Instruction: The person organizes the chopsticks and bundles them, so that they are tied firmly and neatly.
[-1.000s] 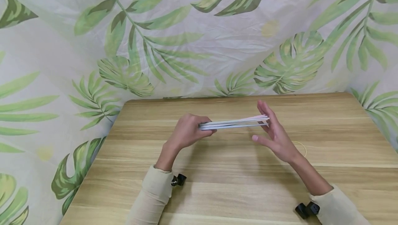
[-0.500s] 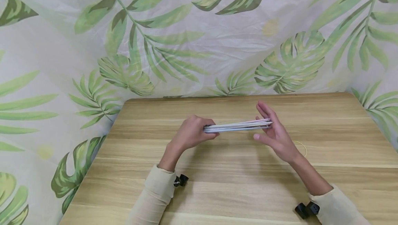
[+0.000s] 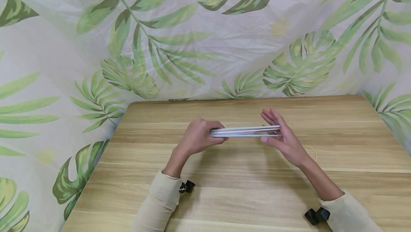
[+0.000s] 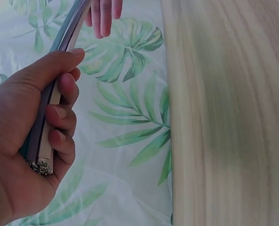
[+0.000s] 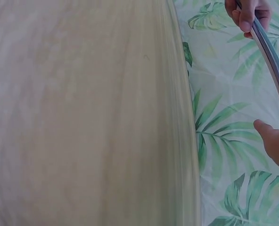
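Observation:
My left hand [image 3: 197, 140] grips one end of a bundle of long, thin pastel strips [image 3: 245, 131], thumb on one side and fingers curled round the other. Held level above the table, the bundle points right, its layers slightly parted toward the far end. In the left wrist view, the bundle [image 4: 68, 35] bends gently and shows teal, purple and white layers, with a speckled cut end by the palm. My right hand [image 3: 285, 143] stands with fingers extended and thumb apart, the strips' free ends right at its palm. In the right wrist view its thumb [image 5: 277, 141] shows beside the bundle.
A wood-grain table [image 3: 244, 196] lies below both hands. On it, a thin yellow loop [image 3: 314, 150] shows partly behind the right wrist. A leaf-print cloth [image 3: 179, 46] hangs behind and along the sides. Each wrist carries a small black camera [image 3: 316, 217].
My left hand has shifted slightly right with the bundle, and the strips have come nearly level. Their free ends closed up, then parted again at my right palm. The right fingers have tilted a little.

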Demonstrator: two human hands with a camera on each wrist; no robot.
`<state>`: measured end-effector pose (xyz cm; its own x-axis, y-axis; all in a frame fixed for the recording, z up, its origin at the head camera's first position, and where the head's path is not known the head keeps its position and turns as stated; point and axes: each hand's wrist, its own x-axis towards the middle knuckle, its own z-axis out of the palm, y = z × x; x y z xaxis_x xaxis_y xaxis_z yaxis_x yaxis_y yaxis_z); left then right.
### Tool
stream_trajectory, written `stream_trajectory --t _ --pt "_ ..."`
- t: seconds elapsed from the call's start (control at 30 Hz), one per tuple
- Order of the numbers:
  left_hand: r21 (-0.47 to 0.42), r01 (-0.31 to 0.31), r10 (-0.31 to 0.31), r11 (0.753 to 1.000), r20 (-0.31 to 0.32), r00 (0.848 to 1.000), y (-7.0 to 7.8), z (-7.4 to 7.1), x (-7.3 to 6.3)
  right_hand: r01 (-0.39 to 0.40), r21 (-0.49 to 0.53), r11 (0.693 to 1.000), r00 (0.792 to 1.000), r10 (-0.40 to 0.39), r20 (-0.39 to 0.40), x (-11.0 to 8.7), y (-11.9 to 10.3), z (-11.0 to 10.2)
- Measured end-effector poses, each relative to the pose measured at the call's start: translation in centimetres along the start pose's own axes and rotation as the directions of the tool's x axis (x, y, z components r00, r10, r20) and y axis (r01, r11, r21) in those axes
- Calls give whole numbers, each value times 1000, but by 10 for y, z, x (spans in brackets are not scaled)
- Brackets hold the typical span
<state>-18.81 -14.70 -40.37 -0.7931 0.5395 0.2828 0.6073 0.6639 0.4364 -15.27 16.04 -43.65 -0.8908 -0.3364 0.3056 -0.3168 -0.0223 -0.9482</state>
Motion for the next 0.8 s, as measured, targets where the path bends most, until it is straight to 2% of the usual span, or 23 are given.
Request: stream_trajectory --t 0.2,0.37,0.47,0.6,0.8 --pt "11 -11 11 1000 17 1000 1 3 0 53 76 996 999 -54 4 -1 4 1" --pt "18 -7 6 1000 28 1000 -2 0 0 51 40 998 998 -52 24 -1 5 0" --pt "3 7 -7 1000 37 999 -5 -2 -1 45 14 999 998 -45 42 -1 5 -1" --pt "-23 17 -16 1000 45 999 -7 -2 -1 58 30 998 997 -60 50 -1 7 -2" --pt "-66 33 -30 997 45 999 -8 -1 -1 105 89 990 994 -107 13 -1 11 -3"
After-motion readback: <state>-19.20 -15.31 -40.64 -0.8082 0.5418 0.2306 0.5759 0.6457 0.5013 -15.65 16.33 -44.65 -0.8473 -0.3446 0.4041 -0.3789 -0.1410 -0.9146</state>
